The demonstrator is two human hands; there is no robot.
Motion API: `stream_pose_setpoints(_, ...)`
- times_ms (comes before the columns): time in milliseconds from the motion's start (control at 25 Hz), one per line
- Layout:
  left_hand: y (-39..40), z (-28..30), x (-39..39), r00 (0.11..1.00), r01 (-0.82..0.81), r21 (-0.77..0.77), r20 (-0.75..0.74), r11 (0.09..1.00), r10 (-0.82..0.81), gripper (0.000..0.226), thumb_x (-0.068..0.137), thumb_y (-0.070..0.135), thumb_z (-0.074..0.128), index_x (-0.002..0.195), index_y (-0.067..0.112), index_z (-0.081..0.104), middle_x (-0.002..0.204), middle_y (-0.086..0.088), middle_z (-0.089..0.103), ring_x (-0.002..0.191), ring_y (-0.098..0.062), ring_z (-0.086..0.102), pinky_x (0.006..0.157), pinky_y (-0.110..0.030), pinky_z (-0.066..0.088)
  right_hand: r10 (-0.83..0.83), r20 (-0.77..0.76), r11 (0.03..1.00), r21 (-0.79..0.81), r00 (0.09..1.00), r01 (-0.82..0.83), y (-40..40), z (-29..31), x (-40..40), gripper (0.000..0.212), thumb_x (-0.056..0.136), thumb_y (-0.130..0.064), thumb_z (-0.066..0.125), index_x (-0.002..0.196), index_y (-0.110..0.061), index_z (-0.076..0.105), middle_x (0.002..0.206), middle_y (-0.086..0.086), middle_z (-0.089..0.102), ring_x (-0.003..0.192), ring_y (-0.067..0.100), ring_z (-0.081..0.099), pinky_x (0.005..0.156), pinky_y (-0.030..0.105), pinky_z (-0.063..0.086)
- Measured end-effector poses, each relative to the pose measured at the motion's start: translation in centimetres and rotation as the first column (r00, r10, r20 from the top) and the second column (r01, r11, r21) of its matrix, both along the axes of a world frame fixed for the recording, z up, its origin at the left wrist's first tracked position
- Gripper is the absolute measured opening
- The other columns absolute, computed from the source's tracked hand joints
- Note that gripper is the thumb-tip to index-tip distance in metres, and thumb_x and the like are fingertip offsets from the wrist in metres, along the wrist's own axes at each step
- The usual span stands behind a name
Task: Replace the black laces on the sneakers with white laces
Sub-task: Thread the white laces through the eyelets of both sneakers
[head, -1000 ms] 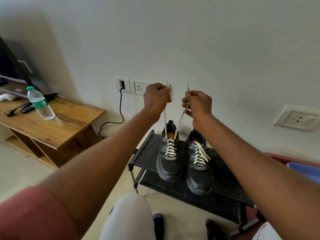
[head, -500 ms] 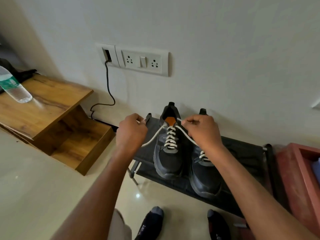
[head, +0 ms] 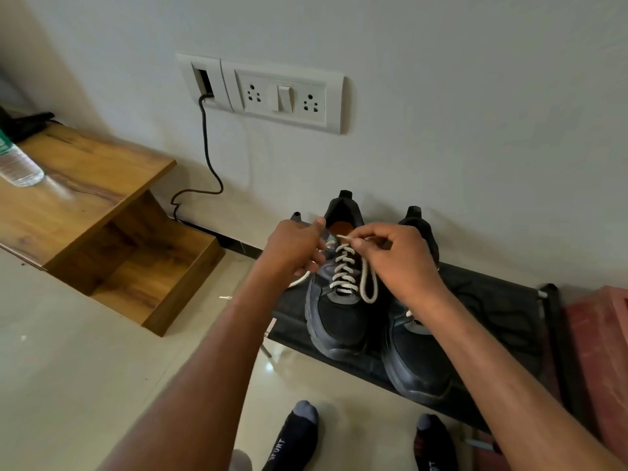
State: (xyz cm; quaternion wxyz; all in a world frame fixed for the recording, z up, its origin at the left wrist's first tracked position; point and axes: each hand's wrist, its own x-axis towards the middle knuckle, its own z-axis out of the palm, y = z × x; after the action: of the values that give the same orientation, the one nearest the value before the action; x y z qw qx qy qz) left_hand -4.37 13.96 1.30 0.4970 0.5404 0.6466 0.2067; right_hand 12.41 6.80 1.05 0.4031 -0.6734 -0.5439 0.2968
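White laces (head: 344, 268) on the left sneaker (head: 339, 300), on the black rack (head: 492, 300), are pinched by my left hand (head: 294, 248) and right hand (head: 396, 256); my sock (head: 292, 440) reads "SPORT".

This looked like a room in a home. A low black shoe rack (head: 503, 314) stood against a plain pale wall and carried a pair of dark sneakers (head: 343, 321). A white wall plate with sockets and a switch (head: 282, 96) sat above it, with a black cable (head: 207, 154) running down from it. A wooden table (head: 85, 178) with an open shelf below stood on the glossy tiled floor (head: 68, 368), and the person wore socks (head: 295, 433).
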Motion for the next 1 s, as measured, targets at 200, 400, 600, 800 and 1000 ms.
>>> stream_pose_setpoints(200,0.4,-1.6,-1.2,0.951,0.181,0.231,-0.288,0.956,-0.110,0.021,0.101,0.035,0.061,0.108,0.015,0.067,0.101,-0.001,0.067,0.096,-0.022,0.063,0.086,-0.038,0.054,-0.071,0.197,0.982,-0.156,0.978,0.103,0.2,-0.9,0.5,0.003,0.099,-0.028,0.071,0.098,-0.029,0.073,0.087,-0.013,0.068,0.089,0.010,0.067,0.068,0.021,0.044)
stream_pose_setpoints(400,0.6,-2.3,0.2,0.940,0.274,0.206,-0.266,0.939,-0.216,0.025,0.103,0.033,0.059,0.120,0.015,0.063,0.109,-0.003,0.068,0.098,-0.020,0.063,0.085,-0.036,0.051,-0.053,0.218,0.988,-0.128,0.974,0.082,0.8,-1.5,-0.6,0.041,0.104,-0.022,0.062,0.145,-0.016,0.056,0.127,0.003,0.067,0.111,0.019,0.063,0.091,0.028,0.044)
stream_pose_setpoints(600,0.9,-3.2,0.3,0.869,0.362,0.230,-0.435,0.903,-0.238,0.022,0.096,0.038,0.070,0.096,0.018,0.060,0.092,-0.005,0.068,0.080,-0.018,0.063,0.063,-0.034,0.048,0.020,0.292,0.971,-0.234,0.956,0.051,1.8,-3.0,-1.1,0.026,0.100,-0.032,0.068,0.120,-0.016,0.067,0.095,0.002,0.072,0.087,0.020,0.068,0.073,0.032,0.047)
stream_pose_setpoints(800,2.4,-2.1,-3.5,0.815,0.420,0.306,-0.542,0.855,-0.206,0.042,0.101,0.050,0.062,0.072,0.020,0.061,0.070,-0.002,0.061,0.064,-0.018,0.056,0.054,-0.032,0.038,0.115,0.508,0.990,-0.128,0.854,-0.057,1.5,-0.6,1.5,0.028,0.104,-0.037,0.062,0.083,-0.018,0.065,0.068,-0.004,0.061,0.061,0.014,0.056,0.060,0.030,0.039)
stream_pose_setpoints(1000,1.9,-2.0,-5.9,0.783,0.393,0.356,-0.613,0.848,-0.106,0.038,0.104,0.048,0.056,0.084,0.019,0.069,0.079,-0.005,0.066,0.072,-0.023,0.061,0.062,-0.035,0.047,0.198,0.828,0.978,-0.134,0.525,-0.158,-0.2,-0.2,5.6,0.026,0.111,-0.035,0.046,0.101,-0.018,0.063,0.082,0.003,0.065,0.071,0.028,0.060,0.063,0.036,0.042)
